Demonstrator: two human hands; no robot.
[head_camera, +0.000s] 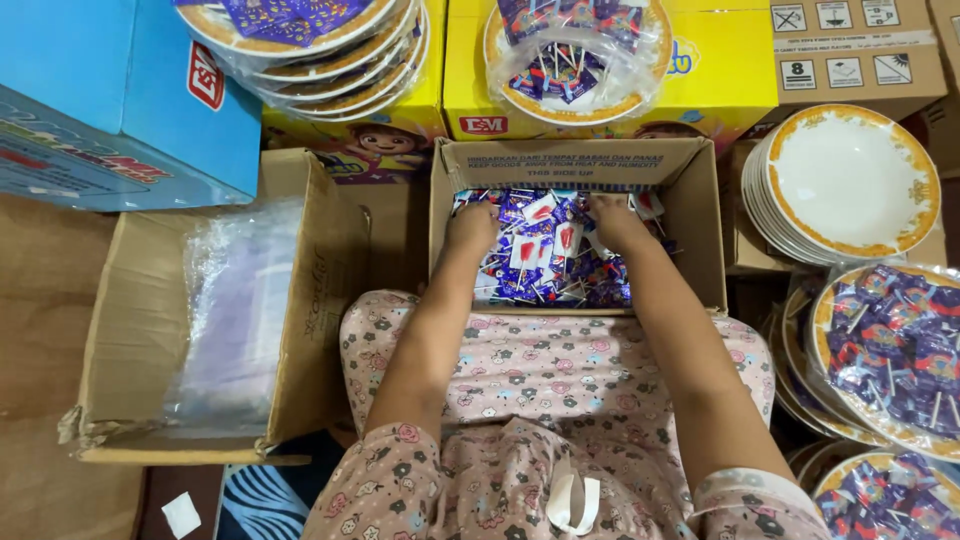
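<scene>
Left of the candy box (700, 230), an open carton of plastic bags (320, 290) is crowding its wall. Inside it, left hand (472, 226) and right hand (615, 222) are pressing, fingers curled, into wrapped lollipops (545, 255); grip cannot be told. Stacked plates (850, 180) are flanking it rightward.

Two hands, left (472, 226) and right (615, 222); two open cardboard boxes (700, 240) (140, 320); one stack of empty plates (850, 185).
</scene>
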